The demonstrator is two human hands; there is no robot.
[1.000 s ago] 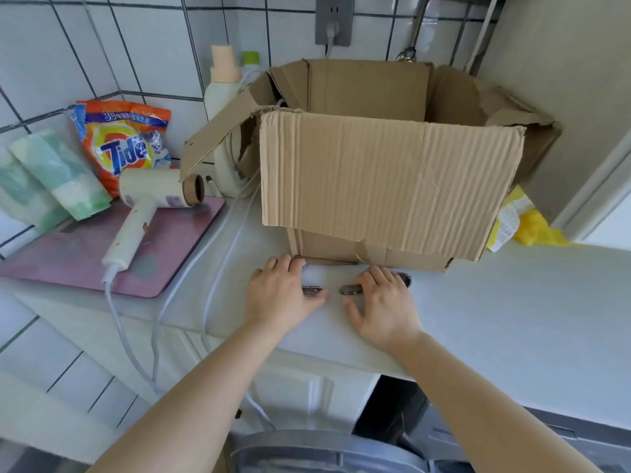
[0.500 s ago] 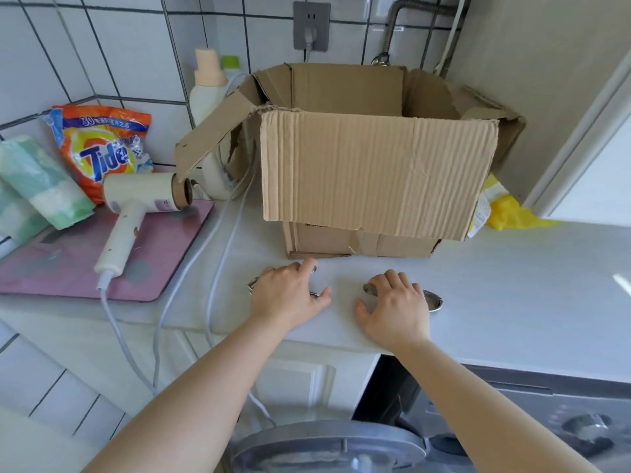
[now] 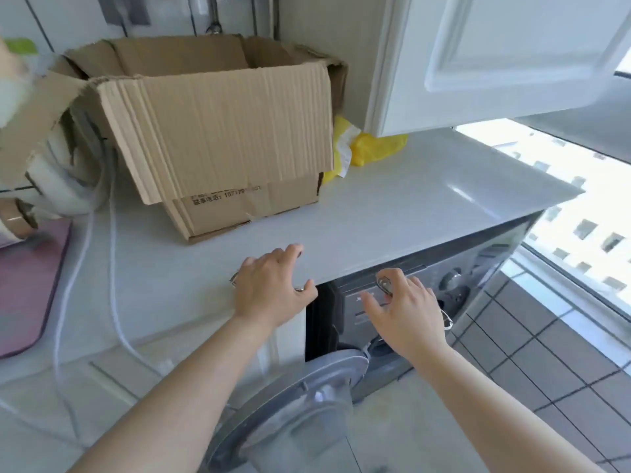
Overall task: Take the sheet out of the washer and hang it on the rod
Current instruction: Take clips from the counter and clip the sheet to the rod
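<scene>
Head view: sheet unseen — presumably in the washer [image 3: 485, 264] under the countertop's [image 3: 392, 206] front edge. Left hand [image 3: 273, 290] covers a metal clip [image 3: 234, 279] there, grip unclear; right hand [image 3: 408, 314] grasps a second clip [image 3: 385, 284]. Likely wet, heavy, limp — grab a bunched edge.

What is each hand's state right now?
Left hand: over a metal clip on the countertop; grip cannot be told.
Right hand: holding a second metal clip.

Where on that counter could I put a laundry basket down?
The right half of the counter is bare, between the cardboard box, the yellow bag and the edge. A narrower strip lies before the box. The left is crowded with cords and a pink mat.
</scene>
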